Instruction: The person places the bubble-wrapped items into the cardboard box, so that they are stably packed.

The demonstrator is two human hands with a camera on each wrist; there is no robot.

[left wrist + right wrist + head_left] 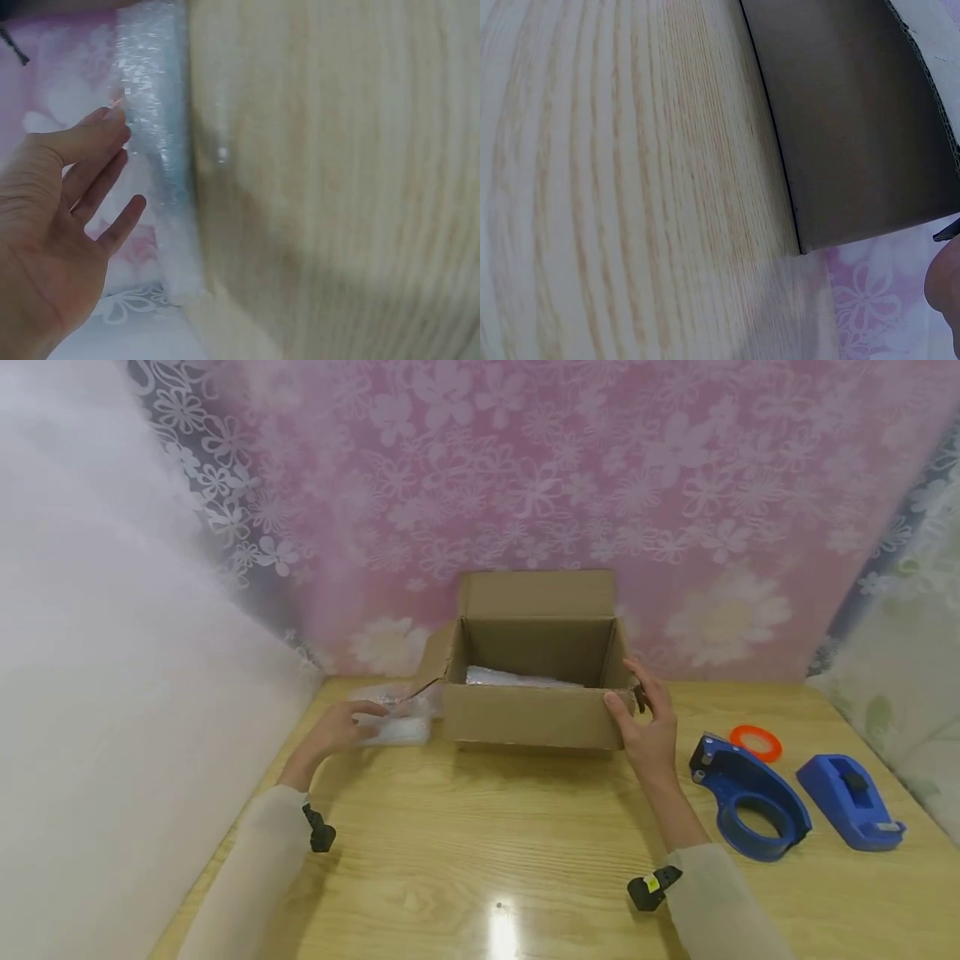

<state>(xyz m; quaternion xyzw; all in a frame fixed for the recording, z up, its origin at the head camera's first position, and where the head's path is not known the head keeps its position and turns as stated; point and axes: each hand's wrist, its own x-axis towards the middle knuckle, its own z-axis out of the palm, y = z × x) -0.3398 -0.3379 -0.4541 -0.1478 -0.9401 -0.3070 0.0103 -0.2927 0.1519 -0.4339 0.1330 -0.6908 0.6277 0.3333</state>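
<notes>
An open cardboard box [532,718] stands near the back of the table, its flaps folded outward. White, shiny wrapped material [510,677] lies inside it. My right hand [651,735] holds the box's right front corner, thumb against the front and fingers at the right side. In the right wrist view only part of that hand [943,281] shows beside the box [855,127]. Left of the box lies a bubble-wrapped item [401,732]. My left hand [341,731] reaches to it with loosely bent fingers; in the left wrist view the fingertips are at the bubble wrap [161,150].
On the right side of the table are a blue tape gun [750,802], an orange ring-shaped roll [756,743] and a blue tape dispenser [851,802]. A flower-patterned pink backdrop [525,485] rises behind the box, and a white wall [135,652] borders the left.
</notes>
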